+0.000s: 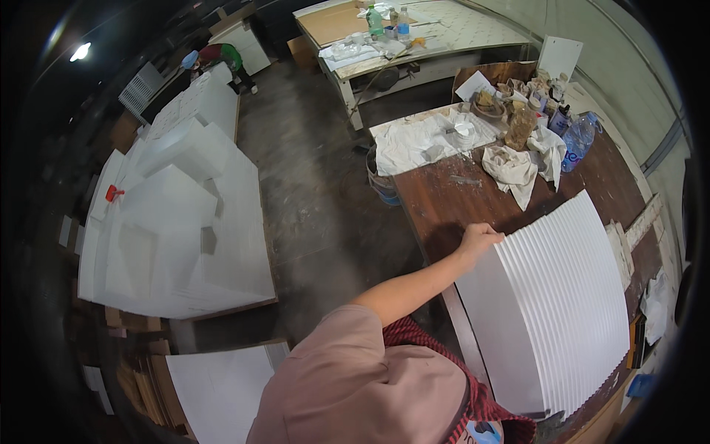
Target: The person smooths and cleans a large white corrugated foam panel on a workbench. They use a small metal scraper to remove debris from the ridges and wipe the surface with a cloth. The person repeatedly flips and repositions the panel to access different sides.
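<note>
At left, a bulky stack of white panels (pixel 166 259); then our left hand (pixel 479 238), gripping thin white rectangular sheets (pixel 566 296), already fanned on the dark-brown wooden surface (pixel 440 200). Our right hand is unseen; what remains, we cannot tell.

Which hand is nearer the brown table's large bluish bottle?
Left. The left hand grips the white stack, lower-left of the bottle in frame; the right hand is out of view.

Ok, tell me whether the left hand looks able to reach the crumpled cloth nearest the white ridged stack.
Probably yes: only brown tabletop shows between the left hand and the crumpled cloth, though it would first need to release the white ridged stack.
</note>
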`<state>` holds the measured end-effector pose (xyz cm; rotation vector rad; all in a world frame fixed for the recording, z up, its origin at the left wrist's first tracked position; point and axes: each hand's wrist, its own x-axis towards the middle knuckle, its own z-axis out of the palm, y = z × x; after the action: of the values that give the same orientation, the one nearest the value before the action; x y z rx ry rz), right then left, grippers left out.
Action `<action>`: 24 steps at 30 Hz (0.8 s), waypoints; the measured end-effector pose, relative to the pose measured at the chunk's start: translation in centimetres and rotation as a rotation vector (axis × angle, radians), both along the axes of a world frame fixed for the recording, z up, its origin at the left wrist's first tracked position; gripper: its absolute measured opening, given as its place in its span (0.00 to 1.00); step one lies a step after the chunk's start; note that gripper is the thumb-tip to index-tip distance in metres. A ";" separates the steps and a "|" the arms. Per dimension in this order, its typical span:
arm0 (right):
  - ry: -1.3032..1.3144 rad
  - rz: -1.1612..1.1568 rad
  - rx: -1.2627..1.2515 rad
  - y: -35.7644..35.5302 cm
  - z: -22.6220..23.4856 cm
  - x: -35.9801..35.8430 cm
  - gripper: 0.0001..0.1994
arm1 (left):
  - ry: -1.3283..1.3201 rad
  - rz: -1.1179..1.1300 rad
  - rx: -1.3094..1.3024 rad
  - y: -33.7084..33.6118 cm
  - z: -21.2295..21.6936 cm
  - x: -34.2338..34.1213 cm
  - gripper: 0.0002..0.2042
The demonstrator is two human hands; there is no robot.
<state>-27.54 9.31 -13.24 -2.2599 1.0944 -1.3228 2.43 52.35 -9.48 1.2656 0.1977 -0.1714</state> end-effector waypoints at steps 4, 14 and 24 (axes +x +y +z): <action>0.022 0.028 -0.020 3.5 -0.3 2.8 0.23 | 0.033 -0.143 -0.047 0.8 -0.6 0.8 0.10; 0.434 0.062 -0.335 11.7 0.1 8.8 0.23 | -0.054 -0.478 -0.028 1.4 -0.8 3.4 0.12; 0.102 0.096 0.066 17.7 3.4 9.9 0.16 | -0.062 -0.805 -0.116 3.4 -1.1 5.8 0.05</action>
<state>-17.67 27.05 -9.86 -2.3223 1.0316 -1.1294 8.21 55.78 -10.57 1.1739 -0.3842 -0.8197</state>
